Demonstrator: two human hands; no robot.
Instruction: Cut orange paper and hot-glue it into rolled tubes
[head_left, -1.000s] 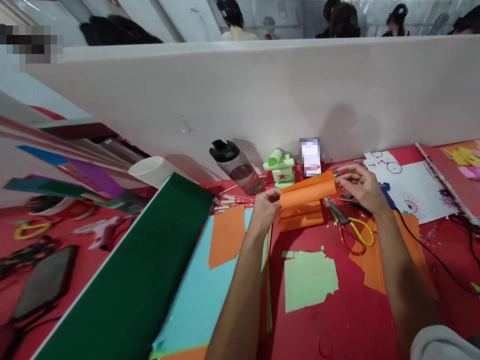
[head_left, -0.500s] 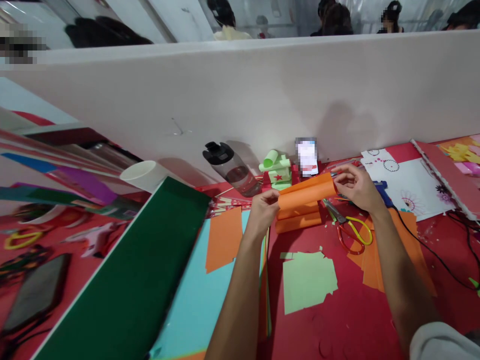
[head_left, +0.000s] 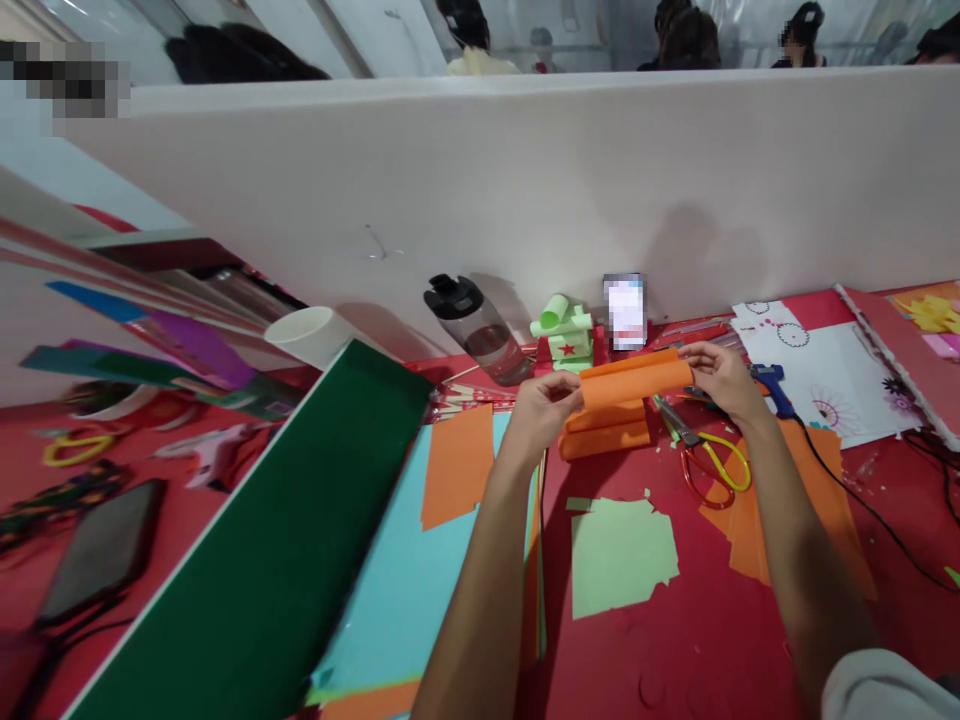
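Between both hands an orange paper [head_left: 636, 384] is curled into a loose roll, raised a little over the table. My left hand [head_left: 546, 408] pinches its left end, and the fingers of my right hand [head_left: 721, 378] are closed on the right end. Behind and below it lies another rolled orange paper [head_left: 606, 432]. Just under my right hand rest scissors [head_left: 701, 440] with one red and one yellow handle. A light green paper piece [head_left: 624, 560] with ragged edges lies flat nearer to me.
A dark-lidded bottle [head_left: 480, 335], a small green paper model with a red star [head_left: 568, 345] and a lit phone [head_left: 625, 312] stand along the white partition [head_left: 450, 180]. At left is a green board [head_left: 247, 560]. A blue glue gun [head_left: 776, 388] trails its cord rightward.
The orange roll stays in both hands and looks rolled slightly narrower. The whole view has shifted a little, so things appear farther right.
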